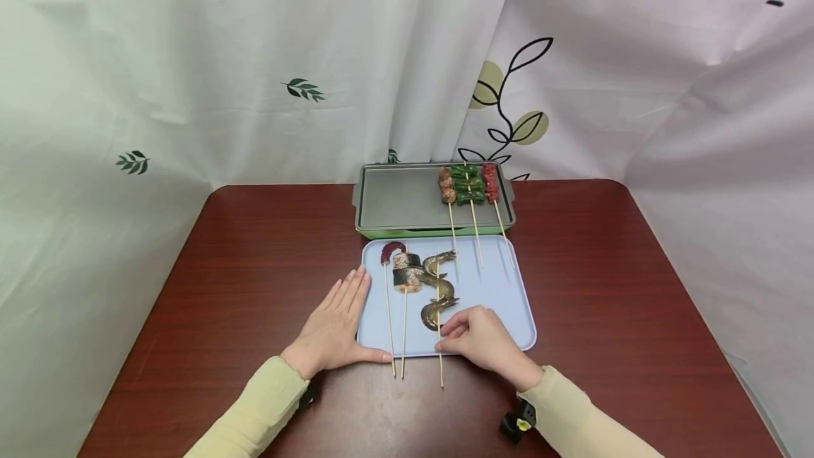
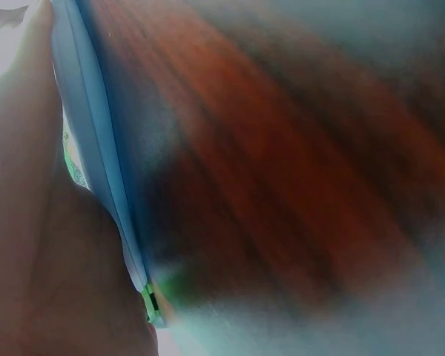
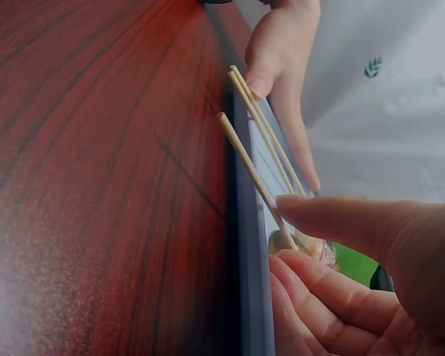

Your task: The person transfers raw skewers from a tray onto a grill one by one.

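My right hand [image 1: 481, 336] pinches the stick of a shrimp skewer [image 1: 439, 290] between thumb and fingers, over the tray's front edge. In the right wrist view the thumb lies against that stick [image 3: 245, 157], with the fingers below it. The light blue tray [image 1: 486, 302] has my left hand [image 1: 337, 320] at its left front corner, fingers straight along the side and thumb at the front edge. Beside the shrimp lie a fish skewer [image 1: 407, 274] and a dark red tentacle skewer [image 1: 388, 288]. Their stick ends overhang the tray near my left thumb.
Behind the tray stands a grey griddle [image 1: 400, 196] with a green base. On its right side lie a brown meat skewer [image 1: 447, 186], a green pepper skewer [image 1: 468, 186] and a red meat skewer [image 1: 490, 182], their sticks reaching over the tray. White curtains surround the reddish-brown table [image 1: 254, 246].
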`<state>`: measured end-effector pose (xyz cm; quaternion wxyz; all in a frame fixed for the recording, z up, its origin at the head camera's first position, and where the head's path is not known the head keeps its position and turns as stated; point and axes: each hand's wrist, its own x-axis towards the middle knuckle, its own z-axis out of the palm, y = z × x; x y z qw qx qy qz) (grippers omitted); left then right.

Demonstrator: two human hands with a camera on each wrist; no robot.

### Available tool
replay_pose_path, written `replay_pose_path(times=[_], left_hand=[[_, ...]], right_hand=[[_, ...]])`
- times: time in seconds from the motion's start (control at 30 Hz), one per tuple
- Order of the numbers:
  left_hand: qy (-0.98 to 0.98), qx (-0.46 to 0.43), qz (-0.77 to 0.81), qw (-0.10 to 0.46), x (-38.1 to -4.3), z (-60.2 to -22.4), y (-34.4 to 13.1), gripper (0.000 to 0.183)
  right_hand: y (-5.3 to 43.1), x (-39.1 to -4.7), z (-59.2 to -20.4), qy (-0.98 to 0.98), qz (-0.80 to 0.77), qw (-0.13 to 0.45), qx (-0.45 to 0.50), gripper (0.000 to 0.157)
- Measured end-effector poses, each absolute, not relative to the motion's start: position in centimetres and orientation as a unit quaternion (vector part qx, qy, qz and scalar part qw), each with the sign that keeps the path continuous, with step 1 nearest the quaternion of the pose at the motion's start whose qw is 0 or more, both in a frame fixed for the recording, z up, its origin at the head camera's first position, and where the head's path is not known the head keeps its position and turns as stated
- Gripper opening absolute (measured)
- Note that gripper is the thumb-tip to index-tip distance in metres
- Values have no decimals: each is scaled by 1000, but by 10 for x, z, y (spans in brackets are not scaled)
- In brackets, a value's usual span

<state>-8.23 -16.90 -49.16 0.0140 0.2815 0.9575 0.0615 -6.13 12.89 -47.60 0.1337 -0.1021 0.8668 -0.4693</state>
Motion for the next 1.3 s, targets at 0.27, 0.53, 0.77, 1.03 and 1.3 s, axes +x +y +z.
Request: replay_pose_path(times=[0.27, 0.53, 0.77, 1.03, 1.3], left_hand=[[955, 285, 86, 3, -82, -497, -170, 139], [956, 281, 82, 3, -84, -502, -172, 141], [956, 283, 77, 1, -85, -502, -172, 140], [957, 281, 77, 12, -84, -494, -169, 140], [956, 280, 82, 13, -84, -494, -169, 140]], right_hand=[[131, -61, -474, 848, -498, 160, -84, 15], [139, -63, -471, 707, -657, 260, 14, 32], [143, -59, -475, 653, -701, 285, 30, 39], [147, -56, -476, 632, -717, 290, 41, 44], [151, -52, -476, 626, -722, 291, 43, 47]])
